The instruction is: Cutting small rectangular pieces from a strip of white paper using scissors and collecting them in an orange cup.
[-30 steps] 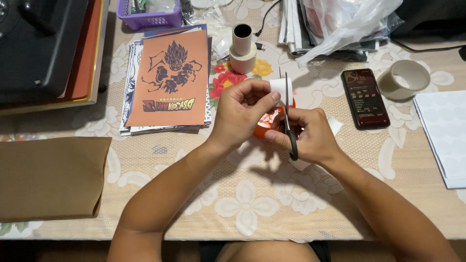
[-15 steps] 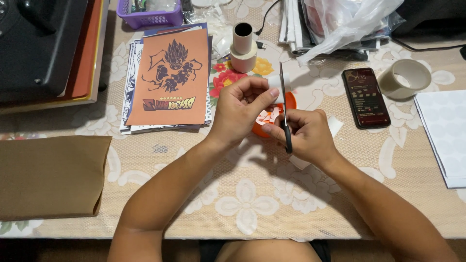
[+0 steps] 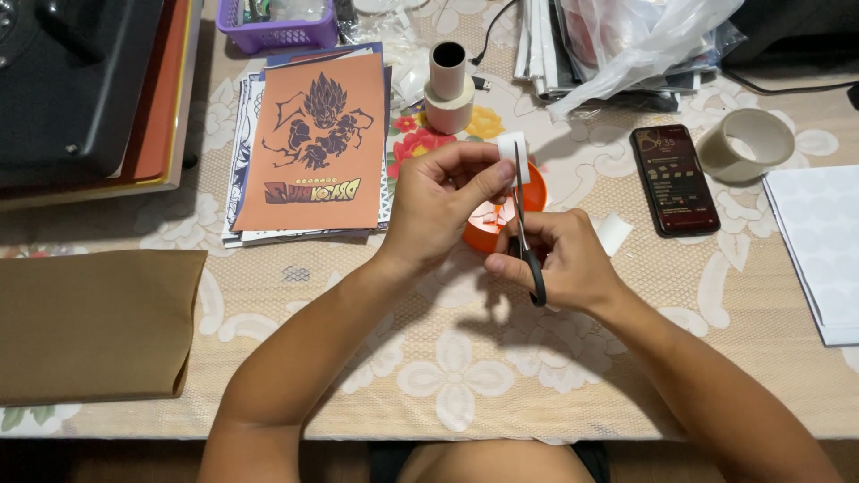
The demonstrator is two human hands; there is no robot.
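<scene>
My left hand (image 3: 438,210) pinches a small white strip of paper or tape (image 3: 511,152) between thumb and fingers. My right hand (image 3: 564,259) grips black-handled scissors (image 3: 526,233), blades pointing up and closing on the white strip. Both hands hover over a small orange bowl (image 3: 488,234) holding small cut pieces. A loose white piece (image 3: 614,233) lies on the tablecloth just right of my right hand.
A stack of prints topped by an orange sheet (image 3: 313,143) lies to the left, tape rolls (image 3: 449,85) behind, a phone (image 3: 674,179) and a clear tape roll (image 3: 745,145) to the right, white sheets (image 3: 819,250) far right, a brown envelope (image 3: 94,322) near left.
The white strip has been raised slightly and the scissors have shifted left onto it; both hands stay over the orange bowl.
</scene>
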